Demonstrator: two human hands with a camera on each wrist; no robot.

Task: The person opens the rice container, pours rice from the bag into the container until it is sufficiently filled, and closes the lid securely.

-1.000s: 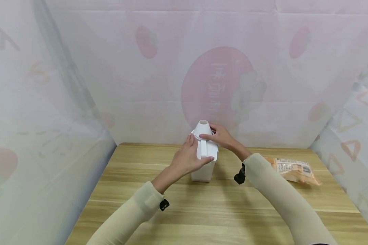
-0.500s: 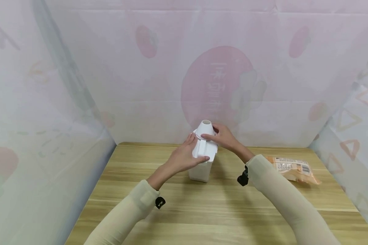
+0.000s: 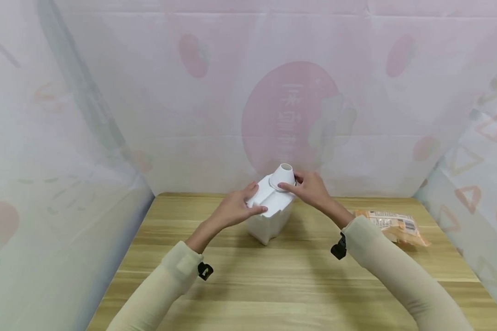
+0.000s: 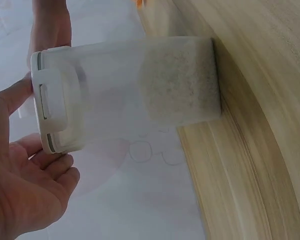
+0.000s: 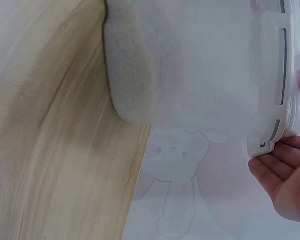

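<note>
A white translucent container [image 3: 269, 223] stands on the wooden table [image 3: 273, 285] near the back wall, with white grain [image 4: 180, 85] in its bottom. It carries a white clip lid [image 3: 265, 198] with a white funnel [image 3: 283, 176] on top. My left hand [image 3: 234, 209] holds the lid's left end, fingers over the top and thumb on the near edge. My right hand [image 3: 311, 188] pinches the funnel's base, thumb in front and fingers behind. The left wrist view has the lid clasp [image 4: 52, 102] beside my palm [image 4: 30, 190]. In the right wrist view, my fingertips [image 5: 285, 175] lie by the lid [image 5: 277, 75].
An orange snack bag [image 3: 393, 225] lies flat on the table to the right of the container. Pale patterned sheets [image 3: 294, 92] wall in the table at the back and on both sides. Bare wood lies in front of the container.
The container has turned on the table so that a corner faces me, and it sits slightly further left. Both hands kept their hold and moved with it.
</note>
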